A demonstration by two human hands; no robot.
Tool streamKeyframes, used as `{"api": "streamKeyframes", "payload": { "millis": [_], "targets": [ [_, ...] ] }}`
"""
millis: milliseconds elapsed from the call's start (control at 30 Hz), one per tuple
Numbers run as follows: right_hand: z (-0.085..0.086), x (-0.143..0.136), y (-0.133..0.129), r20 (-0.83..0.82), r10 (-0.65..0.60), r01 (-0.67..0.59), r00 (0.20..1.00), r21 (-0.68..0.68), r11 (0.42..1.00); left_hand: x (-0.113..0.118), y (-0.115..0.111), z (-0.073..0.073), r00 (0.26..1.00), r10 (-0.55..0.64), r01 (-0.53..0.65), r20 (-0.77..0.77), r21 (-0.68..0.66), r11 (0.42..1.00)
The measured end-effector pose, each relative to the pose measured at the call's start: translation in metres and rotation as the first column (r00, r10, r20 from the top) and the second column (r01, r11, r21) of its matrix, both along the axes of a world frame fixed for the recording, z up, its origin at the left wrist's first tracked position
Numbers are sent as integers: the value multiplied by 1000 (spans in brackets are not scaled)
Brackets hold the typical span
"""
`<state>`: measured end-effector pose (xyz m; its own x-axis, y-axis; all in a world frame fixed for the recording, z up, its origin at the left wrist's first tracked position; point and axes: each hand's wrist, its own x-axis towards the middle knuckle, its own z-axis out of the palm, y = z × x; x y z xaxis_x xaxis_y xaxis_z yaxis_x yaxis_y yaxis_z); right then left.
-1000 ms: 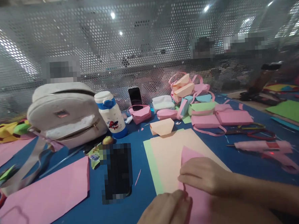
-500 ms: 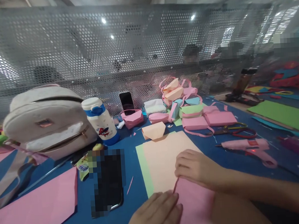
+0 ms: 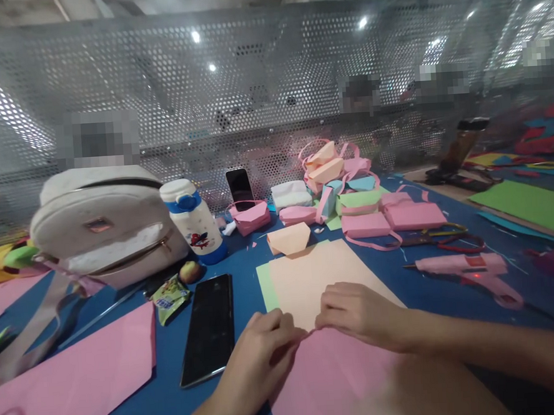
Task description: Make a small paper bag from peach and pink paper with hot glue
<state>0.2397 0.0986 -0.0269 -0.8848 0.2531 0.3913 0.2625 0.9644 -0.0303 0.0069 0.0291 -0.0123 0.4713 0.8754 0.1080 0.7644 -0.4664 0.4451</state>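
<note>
A pink sheet (image 3: 334,379) lies in front of me, its far edge pinched by both hands. My left hand (image 3: 267,352) has its fingers closed on that edge from the left. Close beside it, my right hand (image 3: 353,312) grips the same edge with curled fingers. Beneath and beyond the pink sheet are a peach sheet (image 3: 327,267) and a green sheet (image 3: 266,286). A small folded peach paper piece (image 3: 288,239) sits just past them.
A black phone (image 3: 209,330), a snack packet (image 3: 170,298), a bottle (image 3: 196,228) and a white backpack (image 3: 104,224) are on the left. Small paper bags (image 3: 365,224) stand at the back. A pink glue gun (image 3: 482,270) and scissors (image 3: 457,240) lie right.
My left hand has moved up and away from me, from lying flat on the pink paper to pinching its far edge. The view has shifted slightly left.
</note>
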Motion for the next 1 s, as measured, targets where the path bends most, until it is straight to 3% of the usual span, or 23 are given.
{"api": "streamKeyframes", "payload": {
  "millis": [200,400,500,567,767,1000],
  "targets": [
    [1,4,-3,-52,142,-125,989,240,963,-10,0,-9,980,-191,199,-56,219,955],
    [6,6,-3,-51,171,-157,984,211,965,-8,-4,-10,971,-137,208,-198,409,889],
    [4,5,-4,-31,154,-145,988,196,970,-5,-8,-9,944,-181,300,-276,489,819],
    [0,3,-8,5,116,-115,993,191,975,-3,-11,-9,930,-199,341,-310,518,785],
    [-16,-2,-34,3,-68,67,998,110,992,2,-23,-15,925,-106,315,-364,581,750],
    [-14,13,-40,71,-251,238,965,147,960,-8,-32,-15,902,-104,358,-419,593,721]
  ]
}}
